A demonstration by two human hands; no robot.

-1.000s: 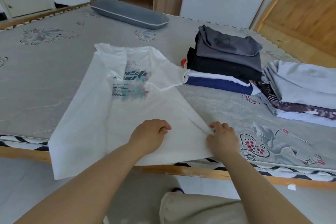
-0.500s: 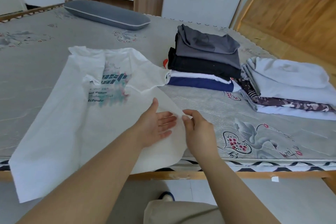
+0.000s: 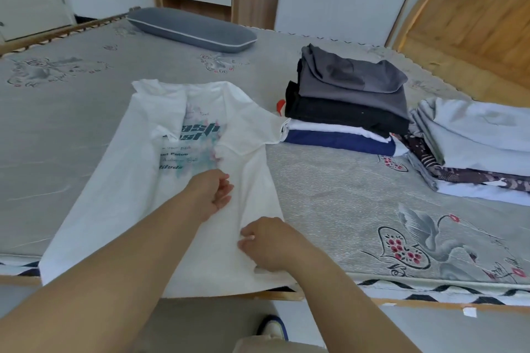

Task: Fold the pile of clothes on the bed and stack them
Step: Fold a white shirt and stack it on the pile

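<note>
Right hand (image 3: 269,242) pinching folded edge of white T-shirt (image 3: 137,209) at near edge of bed (image 3: 329,203), left hand (image 3: 213,195) loosely curled, resting on shirt's middle, folded stack (image 3: 348,107) beyond, farther right.

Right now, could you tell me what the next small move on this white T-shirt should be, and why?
Probably smooth the folded right side flat. The white T-shirt lies spread on the bed, its right side and sleeve turned in over the print. The right hand rests on that fold near the hem; the left hand sits mid-shirt.
</note>
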